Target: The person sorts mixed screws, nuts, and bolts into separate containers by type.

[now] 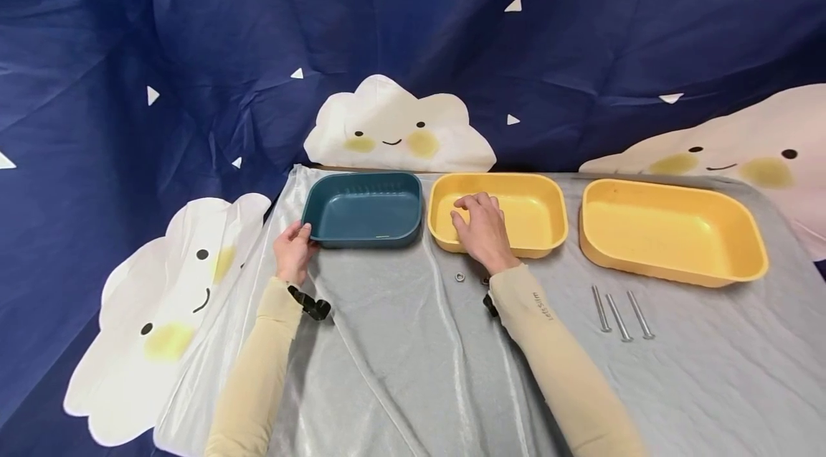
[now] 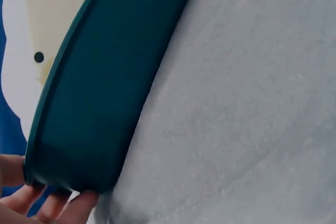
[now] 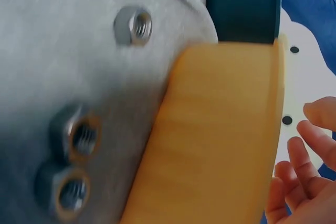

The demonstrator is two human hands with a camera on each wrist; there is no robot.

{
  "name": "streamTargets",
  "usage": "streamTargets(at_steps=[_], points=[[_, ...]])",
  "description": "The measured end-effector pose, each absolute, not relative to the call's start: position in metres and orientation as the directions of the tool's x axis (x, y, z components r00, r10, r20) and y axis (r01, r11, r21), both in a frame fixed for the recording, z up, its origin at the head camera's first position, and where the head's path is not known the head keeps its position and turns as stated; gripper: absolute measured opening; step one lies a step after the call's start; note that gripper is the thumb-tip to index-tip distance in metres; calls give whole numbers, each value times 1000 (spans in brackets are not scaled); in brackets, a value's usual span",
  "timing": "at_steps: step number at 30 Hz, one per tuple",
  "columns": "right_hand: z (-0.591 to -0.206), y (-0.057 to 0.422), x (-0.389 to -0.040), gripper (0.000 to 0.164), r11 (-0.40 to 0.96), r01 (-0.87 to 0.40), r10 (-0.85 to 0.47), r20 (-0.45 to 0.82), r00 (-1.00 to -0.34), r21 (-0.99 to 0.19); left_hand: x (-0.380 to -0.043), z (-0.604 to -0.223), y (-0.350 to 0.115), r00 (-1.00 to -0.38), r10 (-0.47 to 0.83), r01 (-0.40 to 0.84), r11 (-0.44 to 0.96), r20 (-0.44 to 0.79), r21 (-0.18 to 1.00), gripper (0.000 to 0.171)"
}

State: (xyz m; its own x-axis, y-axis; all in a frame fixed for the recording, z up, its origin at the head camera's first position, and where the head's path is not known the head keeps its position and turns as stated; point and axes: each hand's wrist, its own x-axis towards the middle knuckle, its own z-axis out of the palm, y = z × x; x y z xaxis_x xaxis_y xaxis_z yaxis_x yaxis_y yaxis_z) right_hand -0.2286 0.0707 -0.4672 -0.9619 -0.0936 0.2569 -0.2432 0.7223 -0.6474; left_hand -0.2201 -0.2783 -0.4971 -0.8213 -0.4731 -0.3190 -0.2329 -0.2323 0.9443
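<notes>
My left hand (image 1: pixel 293 253) holds the left end of a dark teal bin (image 1: pixel 361 240), thumb at the rim and fingers against the outer wall; the left wrist view shows this grip on the bin's side (image 2: pixel 105 82). Above the middle yellow bin (image 1: pixel 535 217), my right hand (image 1: pixel 484 231) hovers with loosely bent fingers and nothing between them. In front of that bin lies a hex nut (image 1: pixel 460 277). The right wrist view shows this nut (image 3: pixel 133 25) and two more side by side, an upper nut (image 3: pixel 76 134) and a lower nut (image 3: pixel 64 192); my right wrist partly covers that pair in the head view.
On the right stands a larger yellow bin (image 1: pixel 677 267). Three long bolts, one of them the middle bolt (image 1: pixel 619 318), lie in front of it. A wrinkled grey cloth (image 1: pixel 400 342) covers the table, and a blue cloud-printed curtain (image 1: pixel 400 19) hangs behind.
</notes>
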Motion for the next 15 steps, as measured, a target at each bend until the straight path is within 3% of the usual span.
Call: streamTargets(at_steps=[15], points=[[-458, 140, -223, 31, 724, -209, 40, 342, -939, -657, -219, -494, -269, -775, -561, -217, -195, -291, 956, 48]])
